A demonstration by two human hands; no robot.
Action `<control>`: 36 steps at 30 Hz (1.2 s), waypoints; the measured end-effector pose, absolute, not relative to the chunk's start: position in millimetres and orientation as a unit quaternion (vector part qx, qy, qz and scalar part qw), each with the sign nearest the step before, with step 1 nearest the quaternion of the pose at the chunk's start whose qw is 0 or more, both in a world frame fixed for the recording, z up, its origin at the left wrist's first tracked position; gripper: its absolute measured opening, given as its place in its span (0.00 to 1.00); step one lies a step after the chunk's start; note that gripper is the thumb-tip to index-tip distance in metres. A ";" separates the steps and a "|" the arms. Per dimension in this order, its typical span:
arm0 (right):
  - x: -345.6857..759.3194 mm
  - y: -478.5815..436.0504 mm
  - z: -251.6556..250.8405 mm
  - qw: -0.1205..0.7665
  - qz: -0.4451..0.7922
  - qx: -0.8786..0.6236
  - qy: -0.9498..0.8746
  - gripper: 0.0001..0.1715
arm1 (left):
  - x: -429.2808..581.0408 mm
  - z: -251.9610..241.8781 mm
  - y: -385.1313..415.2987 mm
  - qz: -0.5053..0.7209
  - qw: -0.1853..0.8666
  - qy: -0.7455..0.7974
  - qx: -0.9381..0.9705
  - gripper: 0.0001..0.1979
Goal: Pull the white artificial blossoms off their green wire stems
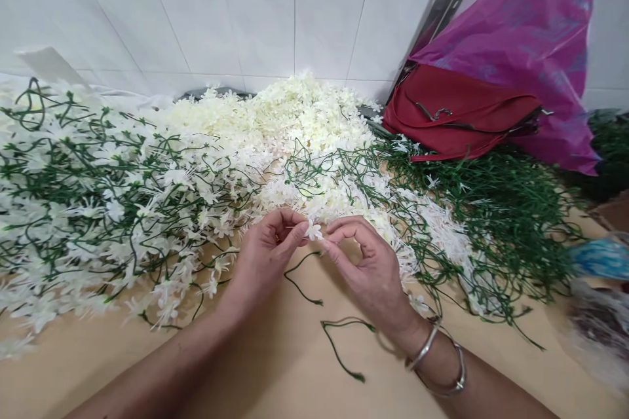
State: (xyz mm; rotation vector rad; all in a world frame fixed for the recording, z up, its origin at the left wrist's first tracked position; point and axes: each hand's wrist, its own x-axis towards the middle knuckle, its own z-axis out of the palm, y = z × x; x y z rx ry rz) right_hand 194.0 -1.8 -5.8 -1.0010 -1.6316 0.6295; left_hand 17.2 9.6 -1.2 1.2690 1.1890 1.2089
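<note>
My left hand and my right hand meet over the tan table, both pinching together around one small white artificial flower. A thin green wire stem hangs from the pinch between my hands. Another bare green stem lies on the table by my right wrist, which wears silver bangles. Just beyond my fingers lies a heap of loose white flower heads.
Green stems with white flowers attached cover the left of the table. Bare green stems pile up at the right. A red bag and a purple plastic bag lean against the white tiled wall. Clear and blue wrapping sits at the right edge.
</note>
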 end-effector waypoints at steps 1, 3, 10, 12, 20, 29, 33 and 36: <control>193.6 -1.7 -5.6 0.534 0.262 -0.426 -0.682 0.07 | 18.9 -1.0 8.5 0.498 0.501 0.483 0.519 0.12; 193.3 -1.4 -6.3 0.530 0.261 -0.442 -0.675 0.08 | 21.5 -0.3 6.1 0.493 0.517 0.472 0.517 0.12; 192.5 -2.8 -9.6 0.530 0.269 -0.457 -0.661 0.08 | 23.6 -2.8 3.2 0.486 0.590 0.429 0.481 0.13; 192.1 -3.3 -8.9 0.532 0.261 -0.451 -0.668 0.09 | 24.1 -5.9 4.3 0.487 0.615 0.421 0.455 0.13; 194.1 -0.6 -8.8 0.531 0.235 -0.441 -0.684 0.10 | 25.2 -15.0 5.3 0.484 0.679 0.402 0.378 0.11; 194.9 1.8 -10.5 0.534 0.242 -0.430 -0.687 0.10 | 25.4 -13.0 2.3 0.474 0.690 0.398 0.376 0.11; 197.6 1.0 -13.3 0.548 0.262 -0.436 -0.664 0.09 | 25.1 -8.1 2.0 0.479 0.664 0.398 0.413 0.10; 200.7 2.7 -16.8 0.543 0.301 -0.451 -0.641 0.10 | 24.2 -7.5 1.1 0.479 0.616 0.406 0.475 0.09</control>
